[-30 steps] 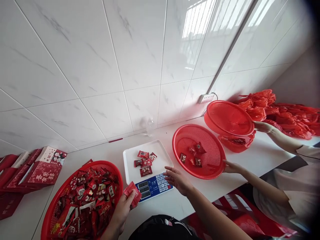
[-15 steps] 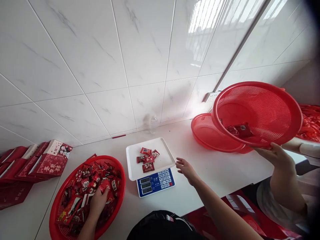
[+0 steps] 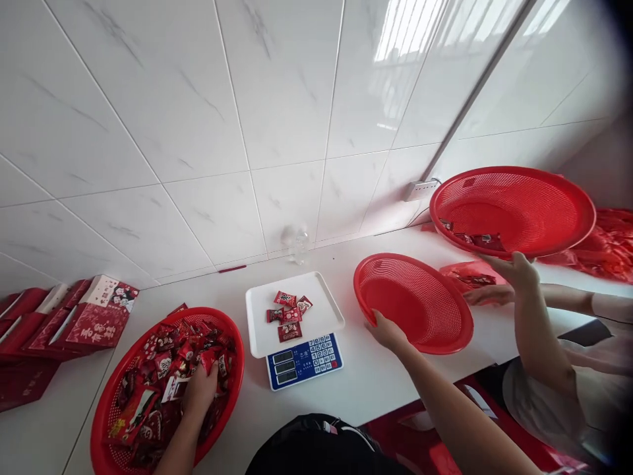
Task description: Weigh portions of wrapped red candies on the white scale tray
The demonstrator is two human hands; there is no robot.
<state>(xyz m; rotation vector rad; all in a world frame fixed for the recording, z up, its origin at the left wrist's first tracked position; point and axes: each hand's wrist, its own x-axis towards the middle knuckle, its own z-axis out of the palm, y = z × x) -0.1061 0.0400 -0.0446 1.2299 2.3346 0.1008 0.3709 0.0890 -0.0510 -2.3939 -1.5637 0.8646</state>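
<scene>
My left hand [image 3: 198, 394] is down in a red mesh basket [image 3: 239, 359] full of wrapped sweets, its fingers closed on a red sweet packet [image 3: 208, 359]. My right hand [image 3: 388, 332] grips the near left rim of a second red basket [image 3: 403, 300], which has nothing visible in it. Between the two baskets stands a blue digital scale [image 3: 306, 364] with a white tray [image 3: 260, 307] on top. Several wrapped sweets [image 3: 291, 314] lie in the middle of that tray.
At right, a co-worker's hand [image 3: 524, 274] holds up a red basket [image 3: 519, 214] with a few packets inside. Their other hand [image 3: 489, 295] is by a red bag [image 3: 475, 274]. Dark red boxes [image 3: 93, 323] stand at left. A clear object [image 3: 301, 245] and a power strip [image 3: 420, 190] are by the wall.
My right hand has taken hold of the second basket, which has come nearer to me and left towards the scale. The co-worker's basket is tilted differently. My left hand stays among the sweets.
</scene>
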